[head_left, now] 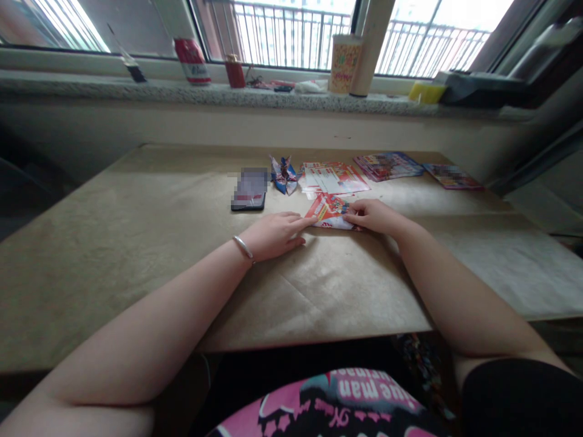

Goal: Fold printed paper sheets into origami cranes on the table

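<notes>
The left hand (273, 235) lies flat and open, its forefinger tip pressing the near left edge of a folded red printed paper (328, 213), which sits between both hands on the brown table cover (150, 230). The right hand (374, 216) bends its fingers onto the paper's right corner; pinching or only pressing, I cannot tell. Together they seem to pin it flat. Beyond the left hand lies a phone (248, 190), with a blue folded figure (283, 175) beside it.
</notes>
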`<action>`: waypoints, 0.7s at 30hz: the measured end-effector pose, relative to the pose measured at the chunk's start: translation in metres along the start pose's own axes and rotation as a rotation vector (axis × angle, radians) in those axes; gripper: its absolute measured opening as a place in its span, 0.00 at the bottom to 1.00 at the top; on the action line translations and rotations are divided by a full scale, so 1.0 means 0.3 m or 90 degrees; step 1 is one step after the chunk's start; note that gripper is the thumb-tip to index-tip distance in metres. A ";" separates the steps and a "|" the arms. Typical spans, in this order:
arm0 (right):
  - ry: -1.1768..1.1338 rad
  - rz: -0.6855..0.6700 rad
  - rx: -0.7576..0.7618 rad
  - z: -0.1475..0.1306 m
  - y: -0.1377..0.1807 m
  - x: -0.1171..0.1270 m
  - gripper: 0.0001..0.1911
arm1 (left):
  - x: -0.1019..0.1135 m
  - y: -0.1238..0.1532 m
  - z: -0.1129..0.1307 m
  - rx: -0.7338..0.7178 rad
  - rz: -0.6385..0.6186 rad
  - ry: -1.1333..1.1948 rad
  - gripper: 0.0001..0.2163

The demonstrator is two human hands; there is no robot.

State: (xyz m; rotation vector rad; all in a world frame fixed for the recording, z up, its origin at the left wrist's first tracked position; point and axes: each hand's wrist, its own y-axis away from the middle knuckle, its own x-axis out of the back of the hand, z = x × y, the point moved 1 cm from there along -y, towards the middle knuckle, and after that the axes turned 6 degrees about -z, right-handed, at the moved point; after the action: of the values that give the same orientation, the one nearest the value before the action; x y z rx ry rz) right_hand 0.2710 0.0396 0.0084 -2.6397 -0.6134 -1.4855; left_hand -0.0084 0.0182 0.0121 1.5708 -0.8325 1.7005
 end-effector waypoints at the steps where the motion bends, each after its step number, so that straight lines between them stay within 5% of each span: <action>1: 0.009 0.003 -0.006 -0.004 0.000 -0.001 0.17 | 0.001 0.000 0.003 -0.006 0.000 -0.015 0.25; 21: 0.176 0.098 -0.014 -0.018 -0.027 -0.024 0.11 | -0.018 -0.011 0.062 0.011 -0.008 -0.124 0.28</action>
State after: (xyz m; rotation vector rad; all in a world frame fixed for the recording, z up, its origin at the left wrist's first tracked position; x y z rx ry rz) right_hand 0.2603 0.0436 0.0042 -2.3706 -0.3640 -1.7708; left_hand 0.0054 0.0045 0.0080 1.7706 -0.9046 1.5667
